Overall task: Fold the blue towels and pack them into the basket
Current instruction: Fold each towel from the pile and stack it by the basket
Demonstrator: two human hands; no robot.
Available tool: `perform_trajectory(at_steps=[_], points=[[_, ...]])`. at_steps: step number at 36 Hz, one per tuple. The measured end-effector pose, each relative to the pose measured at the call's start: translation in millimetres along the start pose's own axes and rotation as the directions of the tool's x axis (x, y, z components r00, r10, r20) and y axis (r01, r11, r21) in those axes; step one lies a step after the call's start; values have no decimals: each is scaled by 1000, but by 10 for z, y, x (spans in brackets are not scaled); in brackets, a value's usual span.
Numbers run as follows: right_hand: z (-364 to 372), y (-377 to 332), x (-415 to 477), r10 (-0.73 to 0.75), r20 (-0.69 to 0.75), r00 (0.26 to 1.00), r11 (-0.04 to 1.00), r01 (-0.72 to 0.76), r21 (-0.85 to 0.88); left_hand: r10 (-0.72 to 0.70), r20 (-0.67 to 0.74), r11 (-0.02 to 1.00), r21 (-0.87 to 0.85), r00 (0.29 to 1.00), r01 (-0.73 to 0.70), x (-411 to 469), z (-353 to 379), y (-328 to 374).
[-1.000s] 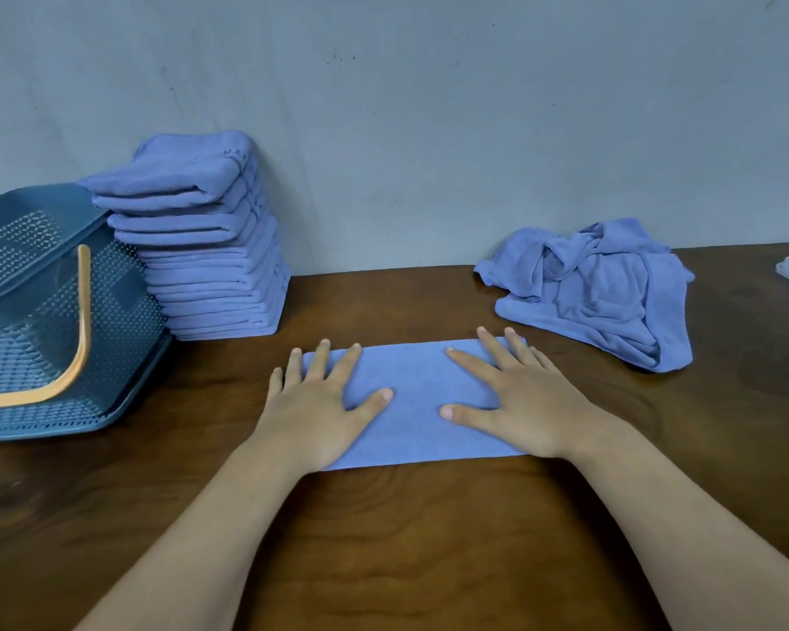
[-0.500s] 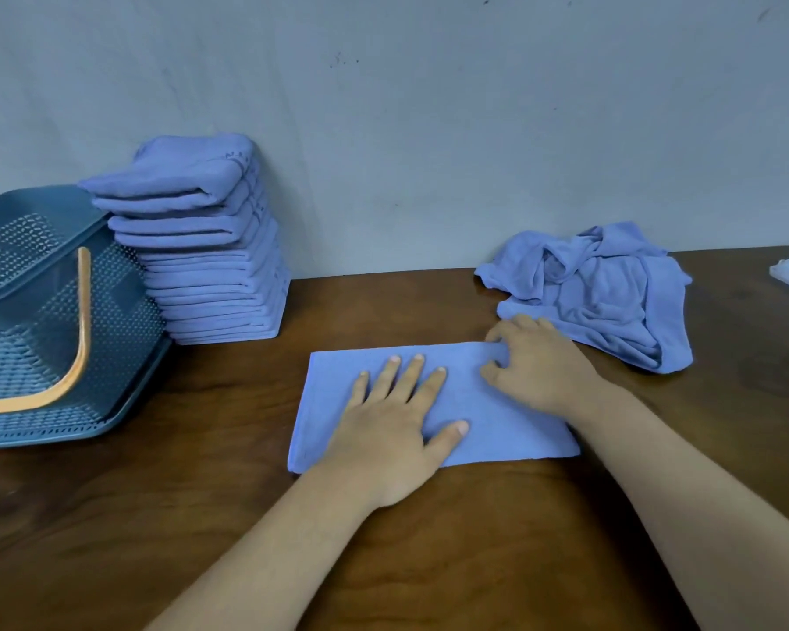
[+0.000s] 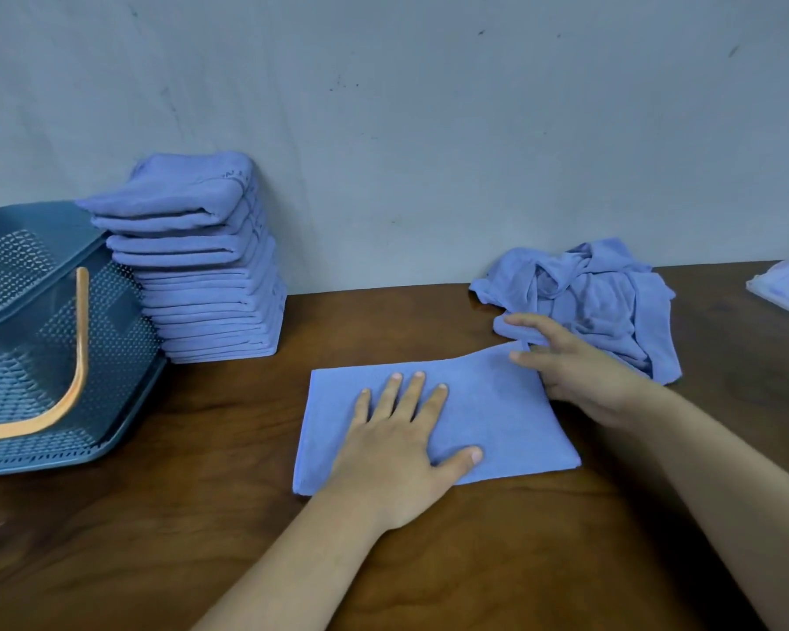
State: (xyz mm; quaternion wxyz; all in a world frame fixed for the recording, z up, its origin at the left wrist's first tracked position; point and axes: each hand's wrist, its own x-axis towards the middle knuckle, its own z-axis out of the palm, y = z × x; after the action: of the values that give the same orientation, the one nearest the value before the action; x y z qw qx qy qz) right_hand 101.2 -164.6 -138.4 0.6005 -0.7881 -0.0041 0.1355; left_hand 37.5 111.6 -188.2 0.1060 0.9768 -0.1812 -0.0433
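- Counter [image 3: 201, 539]: a broad band of brown wood lies between its near edge and the towel [image 3: 497, 403].
- Left hand [image 3: 397, 453] lies flat on the towel, 4 fingers and thumb spread, gripping nothing; the towel's near and left edges lie straight on the wood.
- Right hand [image 3: 584, 375] pinches the towel's far right corner, raised off the counter, just beside the crumpled pile [image 3: 611, 302].
- A strip of wood separates the towel from the folded stack [image 3: 210, 284], which stands by the wall [image 3: 429, 129], just beside the basket [image 3: 42, 357] at far left.
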Motion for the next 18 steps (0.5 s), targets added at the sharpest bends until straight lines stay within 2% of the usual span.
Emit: perform_trajectory(at_steps=[3, 6, 11, 18], points=[[104, 201, -291, -99, 21, 995, 994, 98, 51, 1, -3, 1000, -3, 1000, -1, -2, 9, -5], [238, 325, -406, -148, -68, 987, 985, 141, -100, 1, -3, 1000, 2, 1000, -1, -1, 16, -2], [367, 334, -306, -128, -181, 975, 972, 87, -217, 2, -7, 1000, -2, 1000, -2, -11, 9, -2], [300, 349, -240, -72, -149, 986, 967, 32, -253, -18, 5, 1000, -23, 1000, 18, -65, -65, -113]])
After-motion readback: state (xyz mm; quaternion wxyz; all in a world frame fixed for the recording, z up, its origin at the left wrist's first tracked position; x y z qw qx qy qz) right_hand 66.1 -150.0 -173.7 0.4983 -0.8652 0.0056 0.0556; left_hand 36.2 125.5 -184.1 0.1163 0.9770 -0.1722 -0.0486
